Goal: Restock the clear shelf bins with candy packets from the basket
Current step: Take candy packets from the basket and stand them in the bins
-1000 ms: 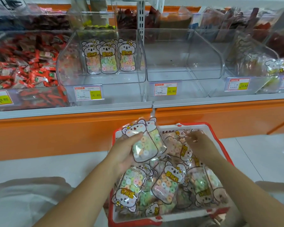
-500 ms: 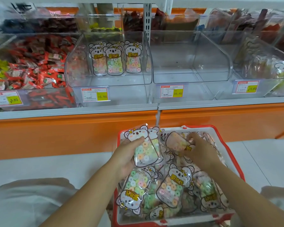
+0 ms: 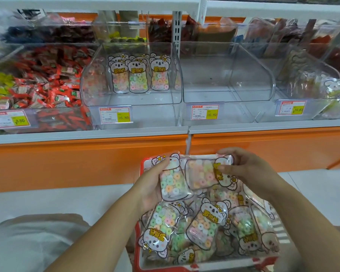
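Shelf (image 3: 86,137) behind, left hand (image 3: 149,190) grips upright packet (image 3: 172,183), right hand (image 3: 249,169) pinches seemingly sideways packet (image 3: 202,173)

The light was bright, even and diffuse, leaving only faint shadows. Soft glare lay on the clear bins (image 3: 251,75) and the candy packets (image 3: 204,226). The shelf (image 3: 86,137) edge bowed near the frame's sides, and corners were blurred.
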The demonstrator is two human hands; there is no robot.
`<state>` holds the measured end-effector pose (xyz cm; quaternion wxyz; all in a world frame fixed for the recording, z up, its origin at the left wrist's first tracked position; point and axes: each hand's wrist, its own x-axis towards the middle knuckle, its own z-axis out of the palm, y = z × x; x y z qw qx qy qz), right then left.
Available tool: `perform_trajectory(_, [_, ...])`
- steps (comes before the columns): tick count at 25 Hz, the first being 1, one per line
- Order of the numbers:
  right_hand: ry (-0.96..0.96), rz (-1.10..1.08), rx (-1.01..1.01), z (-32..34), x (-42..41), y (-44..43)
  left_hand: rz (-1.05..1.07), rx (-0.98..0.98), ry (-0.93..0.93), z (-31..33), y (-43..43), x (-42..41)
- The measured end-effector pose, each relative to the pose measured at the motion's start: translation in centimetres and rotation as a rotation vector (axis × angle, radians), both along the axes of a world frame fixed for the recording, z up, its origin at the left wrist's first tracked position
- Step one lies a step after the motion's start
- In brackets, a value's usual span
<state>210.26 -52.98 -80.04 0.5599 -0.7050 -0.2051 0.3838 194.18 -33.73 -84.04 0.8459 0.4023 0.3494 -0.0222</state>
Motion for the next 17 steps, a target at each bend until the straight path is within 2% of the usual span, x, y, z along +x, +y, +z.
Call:
perform_trajectory(4, [-0.109,0.083,-0.153,-0.2,-1.7,1.9,-0.203,0.092,0.004,0.0,-0.5,0.1])
perform_trajectory(9, [-0.337,-0.108,-0.047,-2.2,-4.4,3.8,-0.181,0.258,-0.032,-2.0,-0.8,0.4])
perform_trajectory(12, [-0.227,-0.233,-0.089,-2.6,-4.9,3.6,-0.117,0.289,-0.033,-1.5,-0.7,0.4])
perform_trajectory(15, [-0.107,-0.096,-0.210,-3.0,-5.4,3.3,-0.062,0.282,-0.027,-0.8,-0.7,0.5])
perform_trajectory(17, [-0.099,-0.061,-0.230,-2.7,-6.0,3.4,-0.069,0.313,-0.043,-0.6,-0.9,0.5])
